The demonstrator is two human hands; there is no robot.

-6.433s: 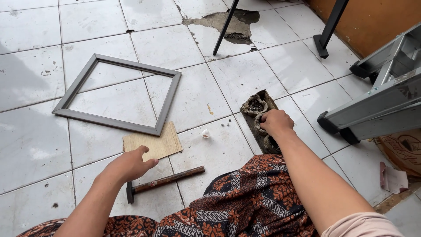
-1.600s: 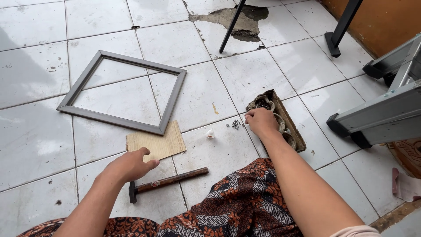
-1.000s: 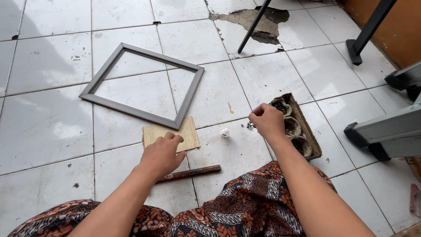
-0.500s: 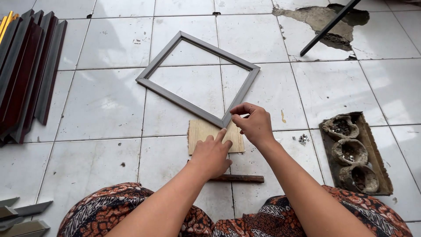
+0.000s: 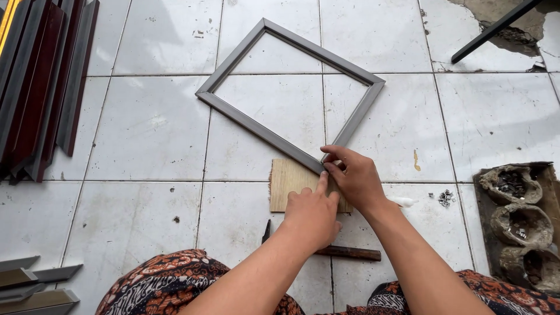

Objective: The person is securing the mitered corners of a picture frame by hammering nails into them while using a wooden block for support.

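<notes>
- Moulding lengths (image 5: 41, 87): stacked well left of the grey frame (image 5: 290, 94).
- Left hand (image 5: 312, 214): grasping nothing, forefinger pinning the frame's near corner onto a wooden block (image 5: 289, 184), probably as backing.
- Right hand (image 5: 356, 178): fingertips pinched at that corner; contents hidden.
- Hammer (image 5: 344, 252): under the wrists.
- Tray (image 5: 522, 224) of fasteners: far right.

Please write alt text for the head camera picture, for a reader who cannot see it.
Both hands, left hand and right hand, meet at the near corner of a grey frame resting on a small wooden board on white floor tiles. A hammer lies below.
</notes>
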